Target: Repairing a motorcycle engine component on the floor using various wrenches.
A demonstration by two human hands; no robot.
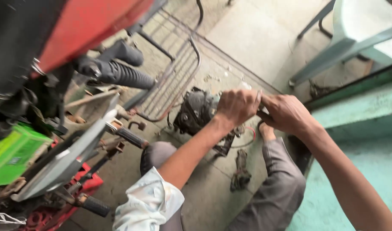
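Both hands meet above the engine part [195, 112] on the floor [213, 188]. The left hand [237, 106] is fisted around a thin metal piece [258, 96]; the right hand [285, 113] pinches something dark, unclear what. This looks like fitting work, calling for steady alignment.

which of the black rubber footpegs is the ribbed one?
The big upper footpeg, beside the red panel. The middle footpeg and bottom footpeg are slimmer, without deep ribs.

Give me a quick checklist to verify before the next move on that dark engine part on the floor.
1. Left hand on the dark engine part: ok, closed over its edge.
2. Right hand meets left: ok, touching.
3. What the fingers pinch: cannot tell, blurred.
4. Engine part resting on the concrete floor: ok.
5. Loose dark piece near the knee: ok, apart from the hands.
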